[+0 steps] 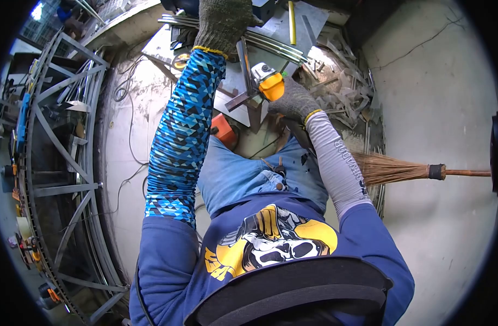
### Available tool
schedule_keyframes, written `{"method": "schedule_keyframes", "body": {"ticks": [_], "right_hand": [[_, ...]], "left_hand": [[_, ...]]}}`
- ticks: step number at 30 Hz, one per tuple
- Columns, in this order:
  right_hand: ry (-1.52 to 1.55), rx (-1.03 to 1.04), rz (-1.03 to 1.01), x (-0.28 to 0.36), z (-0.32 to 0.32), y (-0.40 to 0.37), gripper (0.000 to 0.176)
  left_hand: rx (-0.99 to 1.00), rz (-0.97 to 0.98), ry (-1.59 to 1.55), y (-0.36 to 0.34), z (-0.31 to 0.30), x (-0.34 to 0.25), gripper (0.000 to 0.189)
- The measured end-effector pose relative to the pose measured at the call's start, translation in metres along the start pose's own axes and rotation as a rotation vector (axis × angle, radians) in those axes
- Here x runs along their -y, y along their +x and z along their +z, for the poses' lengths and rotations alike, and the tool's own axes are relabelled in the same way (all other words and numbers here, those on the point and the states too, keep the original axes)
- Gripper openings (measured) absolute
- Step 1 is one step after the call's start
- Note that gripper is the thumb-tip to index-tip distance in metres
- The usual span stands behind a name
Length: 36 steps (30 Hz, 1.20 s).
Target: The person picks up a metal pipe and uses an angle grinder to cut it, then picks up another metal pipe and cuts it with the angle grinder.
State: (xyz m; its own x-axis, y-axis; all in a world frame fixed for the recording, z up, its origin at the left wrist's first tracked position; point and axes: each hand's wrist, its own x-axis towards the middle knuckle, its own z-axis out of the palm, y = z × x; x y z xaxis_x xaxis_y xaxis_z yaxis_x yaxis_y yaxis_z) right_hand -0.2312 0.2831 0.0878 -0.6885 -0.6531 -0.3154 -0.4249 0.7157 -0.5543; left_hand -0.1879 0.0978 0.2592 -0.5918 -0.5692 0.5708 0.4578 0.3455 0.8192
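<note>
My right hand (295,102), in a grey knit glove, is wrapped round a yellow angle grinder (271,86) with a pale metal head. The grinder is beside a metal bar (244,64) and a short crosspiece (237,101) near the table's front edge. My left hand (223,24), in a dark knit glove, reaches to the far side of the table (238,115), near a dark blue object (263,9). The top of the frame cuts off its fingertips, so its grip is hidden.
Metal rods (275,49) and a yellow bar (292,23) lie on the table. Scrap (347,89) is heaped at right, above a broom (396,169). An orange object (224,131) is by my knee. A metal frame (64,190) stands left, near cables (130,127) on the floor.
</note>
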Motion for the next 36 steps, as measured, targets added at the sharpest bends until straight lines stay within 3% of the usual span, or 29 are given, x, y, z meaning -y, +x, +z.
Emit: {"method": "schedule_keyframes", "body": {"ticks": [1, 5, 10, 15, 17, 20, 21, 23, 25, 29, 31, 36], "right_hand": [[-0.016, -0.004, -0.001, 0.002, -0.003, -0.002, 0.1], [-0.023, -0.01, 0.043, 0.007, -0.015, -0.007, 0.1], [-0.04, -0.035, 0.019, -0.002, -0.006, 0.005, 0.099], [-0.003, 0.019, -0.004, -0.006, -0.008, 0.012, 0.097], [-0.063, -0.015, -0.02, -0.002, -0.007, 0.012, 0.097], [-0.213, 0.043, 0.0, 0.008, -0.017, 0.001, 0.098], [-0.21, 0.042, 0.0, 0.01, -0.017, -0.002, 0.098], [-0.18, 0.051, 0.05, 0.015, -0.019, -0.005, 0.098], [-0.153, 0.047, 0.039, 0.015, -0.017, -0.003, 0.1], [-0.066, -0.024, -0.005, 0.002, -0.017, 0.015, 0.099], [0.112, 0.05, 0.048, 0.001, -0.023, 0.022, 0.099], [0.056, 0.05, -0.033, -0.004, -0.006, 0.046, 0.101]], "left_hand": [[-0.002, 0.061, 0.043, 0.0, -0.003, -0.004, 0.04], [-0.019, -0.073, 0.131, 0.004, -0.005, -0.016, 0.041], [0.032, -0.154, -0.063, 0.009, 0.003, -0.007, 0.037], [0.181, -0.033, 0.04, 0.008, 0.024, 0.002, 0.035], [0.209, -0.141, -0.146, 0.0, 0.036, -0.014, 0.034], [0.151, -0.199, -0.007, 0.001, 0.027, -0.005, 0.034], [0.098, -0.023, -0.018, 0.009, 0.021, 0.011, 0.037], [0.072, -0.116, 0.035, 0.009, 0.017, -0.001, 0.04], [0.086, -0.022, 0.08, 0.015, 0.026, 0.021, 0.043], [0.067, -0.029, 0.226, 0.022, 0.023, 0.015, 0.043], [0.072, -0.092, 0.156, 0.028, 0.019, 0.021, 0.042], [0.005, -0.059, 0.109, 0.038, 0.019, 0.027, 0.039]]}}
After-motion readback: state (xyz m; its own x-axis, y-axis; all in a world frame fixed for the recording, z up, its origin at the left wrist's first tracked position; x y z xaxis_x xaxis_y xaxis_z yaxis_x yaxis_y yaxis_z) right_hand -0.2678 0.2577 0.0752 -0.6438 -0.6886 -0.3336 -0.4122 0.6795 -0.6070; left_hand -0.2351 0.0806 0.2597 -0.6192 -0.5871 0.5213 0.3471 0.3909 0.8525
